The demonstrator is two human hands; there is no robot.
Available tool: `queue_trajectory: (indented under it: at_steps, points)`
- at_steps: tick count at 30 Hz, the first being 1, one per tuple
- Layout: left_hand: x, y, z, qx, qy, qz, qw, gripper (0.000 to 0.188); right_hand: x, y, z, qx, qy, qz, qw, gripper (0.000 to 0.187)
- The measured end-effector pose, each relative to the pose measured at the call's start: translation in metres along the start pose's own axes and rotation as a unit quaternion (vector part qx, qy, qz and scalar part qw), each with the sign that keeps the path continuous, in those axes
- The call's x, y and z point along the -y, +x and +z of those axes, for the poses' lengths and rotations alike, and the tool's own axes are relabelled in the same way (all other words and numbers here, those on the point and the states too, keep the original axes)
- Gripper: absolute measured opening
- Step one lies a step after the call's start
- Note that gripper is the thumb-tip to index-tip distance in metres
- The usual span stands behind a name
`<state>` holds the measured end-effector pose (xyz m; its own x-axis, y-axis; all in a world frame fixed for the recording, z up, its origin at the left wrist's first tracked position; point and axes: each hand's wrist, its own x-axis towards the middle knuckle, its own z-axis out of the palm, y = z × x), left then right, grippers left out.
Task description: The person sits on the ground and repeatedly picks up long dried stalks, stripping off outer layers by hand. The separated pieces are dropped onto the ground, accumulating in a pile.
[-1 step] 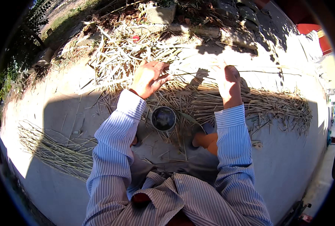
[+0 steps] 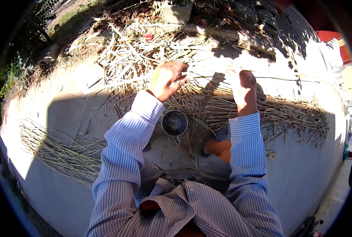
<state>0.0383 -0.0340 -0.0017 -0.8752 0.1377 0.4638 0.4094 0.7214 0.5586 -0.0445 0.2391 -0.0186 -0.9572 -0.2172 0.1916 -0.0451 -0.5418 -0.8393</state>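
Observation:
A thin, pale dry stalk spans the space between my two hands and runs out to the right beyond them. My left hand pinches its left part, with thumb and fingers drawn together. Around the stalk my right hand is closed, its fingers partly washed out by sunlight. Beneath the hands lies a thick bundle of dry stalks, stretching to the right. Loose pale leaves and husks are heaped beyond my left hand.
A dark round bowl stands between my feet, just nearer than the bundle. Thinner stalks lie on the concrete at left. A grey block and a log-like edging border the far side. Sun and shadow split the ground.
My left hand has slid a little to the right, closer to my right hand. The whole view has shifted slightly. Both hands still hold the stalk.

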Motion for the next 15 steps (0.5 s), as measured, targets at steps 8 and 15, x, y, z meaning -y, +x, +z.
queue_trajectory:
  at_steps: [8, 15]
  points:
    - [0.031, 0.012, -0.033, -0.198, -0.387, -0.262, 0.862, 0.017, 0.02, 0.001, -0.002, -0.105, -0.052, 0.028, 0.993, 0.017]
    - [0.084, -0.031, -0.075, -0.053, 0.116, -0.149, 0.981, 0.046, 0.03, 0.002, -0.007, -0.16, -0.083, 0.015, 0.983, 0.022]
